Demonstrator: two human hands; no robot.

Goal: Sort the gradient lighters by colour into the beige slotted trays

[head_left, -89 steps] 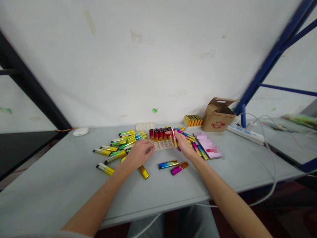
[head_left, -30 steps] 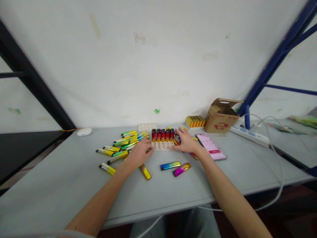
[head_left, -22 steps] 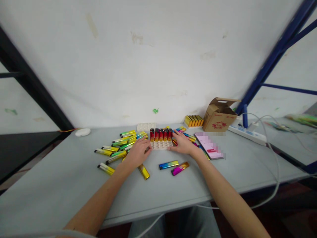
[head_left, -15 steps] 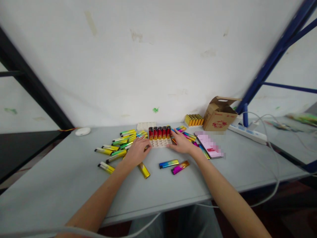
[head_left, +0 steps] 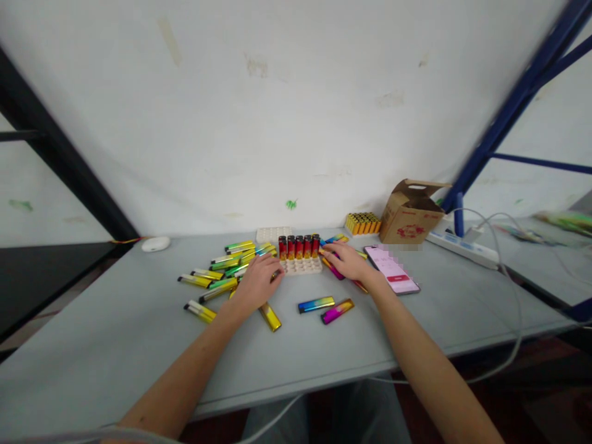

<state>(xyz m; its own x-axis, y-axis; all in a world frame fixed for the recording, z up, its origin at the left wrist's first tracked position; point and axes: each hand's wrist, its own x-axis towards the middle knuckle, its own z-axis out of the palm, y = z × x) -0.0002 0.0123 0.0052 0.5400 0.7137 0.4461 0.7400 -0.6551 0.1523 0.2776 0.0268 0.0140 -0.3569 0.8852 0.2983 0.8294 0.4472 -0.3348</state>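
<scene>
The left hand (head_left: 259, 285) lay half-curled just beside the cream holed tray (head_left: 303, 267), any grip hidden; the right hand (head_left: 346, 262) rested open on loose gradient lighters (head_left: 333, 266). Red-and-black lighters (head_left: 297, 246) stood along the tray's far row, its nearer holes unfilled.

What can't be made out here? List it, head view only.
Left hand: its fingers hide what they touch beside the beige tray.
Right hand: it covers most of the lighters beneath it.
Phone: screen text too small, its top edge pixelated.
Cardboard box: red print too small to read.
Orange lighter block: too small to count.
</scene>
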